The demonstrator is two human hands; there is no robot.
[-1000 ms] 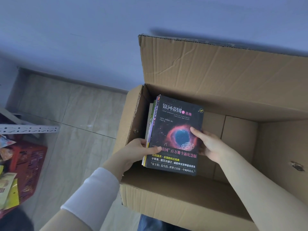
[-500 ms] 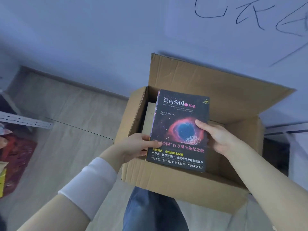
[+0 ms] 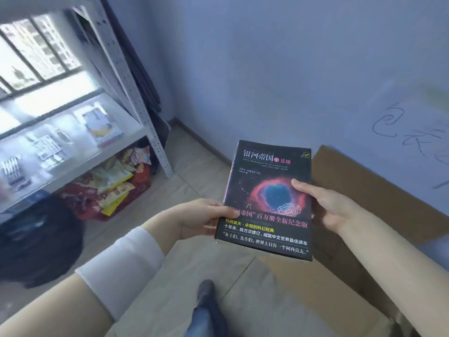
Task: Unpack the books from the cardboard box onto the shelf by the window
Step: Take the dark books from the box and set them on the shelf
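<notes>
A head-worn camera looks down at two bare hands holding one book [image 3: 267, 198] in the middle right of the frame, cover facing up. The book has a dark cover with a red and blue nebula, white Chinese title lettering near its top and lines of yellow and white text along its lower part. It is held in the air, clear of the floor.

The left hand [image 3: 201, 221] grips the book's left edge, thumb lying on the cover and fingers curled beneath. A white sleeve cuff [image 3: 121, 268] covers the left forearm towards the lower left. The right hand [image 3: 328, 207] grips the right edge the same way, thumb pressed on the cover beside the nebula, fingers hidden underneath.

The cardboard box [image 3: 364, 198] sits at the right and lower right of the frame, behind and below the book, with one flap standing against a pale blue wall [image 3: 279, 69] marked with dark scribbles.

In the upper left stands a white metal shelf [image 3: 73, 132] beside a bright barred window [image 3: 36, 57]. Blurred items lie on its surface, too soft to identify. Beneath it sits a red basket [image 3: 107, 190] full of colourful packets, and a dark bag [image 3: 36, 239] lies at the left edge. The floor is pale wood-look tile.
</notes>
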